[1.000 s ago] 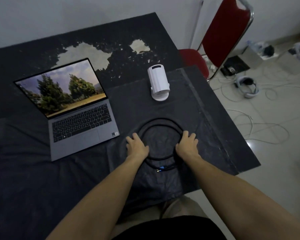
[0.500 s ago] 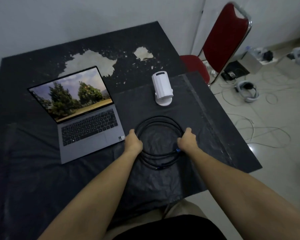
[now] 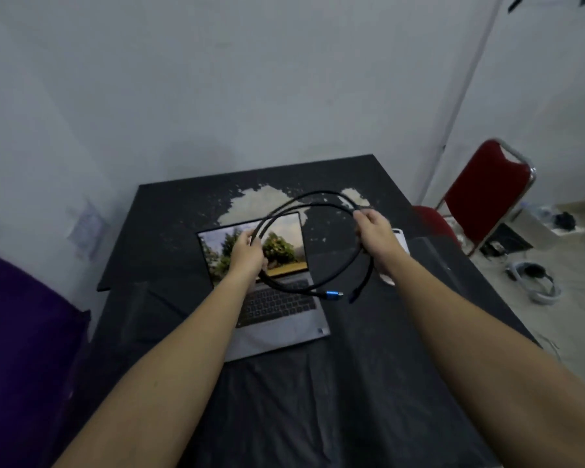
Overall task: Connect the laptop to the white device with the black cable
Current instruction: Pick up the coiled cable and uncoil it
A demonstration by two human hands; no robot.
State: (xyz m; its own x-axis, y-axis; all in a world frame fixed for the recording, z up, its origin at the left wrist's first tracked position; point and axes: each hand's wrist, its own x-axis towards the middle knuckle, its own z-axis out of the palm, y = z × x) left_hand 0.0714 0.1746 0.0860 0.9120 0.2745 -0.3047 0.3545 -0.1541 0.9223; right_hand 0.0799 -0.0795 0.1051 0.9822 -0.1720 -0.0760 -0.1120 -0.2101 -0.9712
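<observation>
Reaching out from the bottom edge, two bare forearms stretch over a black table (image 3: 368, 383) draped in wrinkly dark sheeting. Both hands have hold of the black cable (image 3: 313, 200), which is lifted off the tabletop in a loose coil of a couple of loops. The left hand (image 3: 249, 253) is clenched around the loops at roughly 9 o'clock on the coil, and the right hand (image 3: 375, 231) pinches them at around 2 o'clock, fingers curled over the strands.

Two ends dangle off the bottom of the coil, about 5 o'clock: one has a blue plug (image 3: 333, 294) with a metal tip pointing right, the other is a darker plug (image 3: 354, 296) just beside it (too blurry to tell what kind it is).

Under the left hand sits the laptop (image 3: 284, 319), lid open, grey keyboard deck toward the person and a trees-and-field wallpaper on the screen. The coil hangs in front of the screen from this angle.

The white device (image 3: 399, 235) is mostly hidden behind the right wrist, just a bit of white peeking out above and below it, right of the laptop.

Further back the tabletop has pale patches where the black surface has flaked off. Off at 2 o'clock there's a red chair (image 3: 487, 197) with a metal frame, and a white headset (image 3: 534, 282) lying on the floor among some cables.
</observation>
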